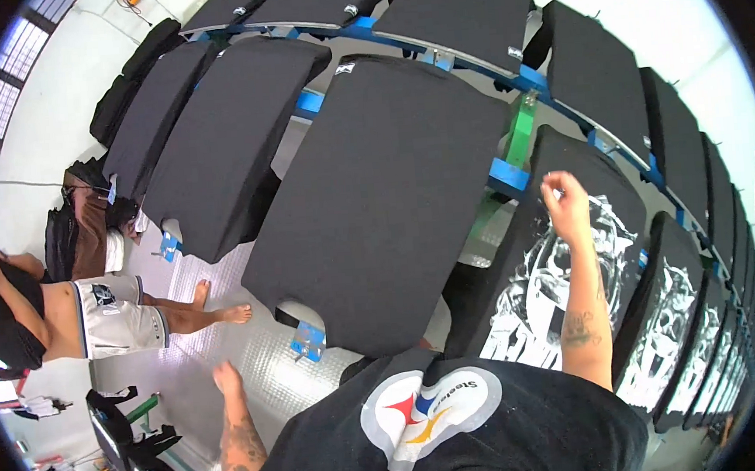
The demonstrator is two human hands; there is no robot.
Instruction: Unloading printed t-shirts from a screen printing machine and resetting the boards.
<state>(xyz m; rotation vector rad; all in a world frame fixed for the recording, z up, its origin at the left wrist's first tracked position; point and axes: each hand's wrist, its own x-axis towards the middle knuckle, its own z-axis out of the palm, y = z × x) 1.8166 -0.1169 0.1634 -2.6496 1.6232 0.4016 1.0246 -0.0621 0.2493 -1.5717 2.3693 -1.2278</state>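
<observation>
My right hand is raised over the upper part of a black T-shirt with a white and grey print, stretched on a board. Its fingers are curled in with thumb and forefinger close together; whatever they hold, if anything, is too small to make out. Left of it, a plain black T-shirt lies smooth on the board straight ahead of me. My left hand hangs low at my side above the metal floor, away from the boards, its fingers not clear enough to read.
More boards with plain black shirts stand to the left and across the blue rail. Printed shirts run off to the right. A person stands at the left on the metal floor. Blue clamps jut from board ends.
</observation>
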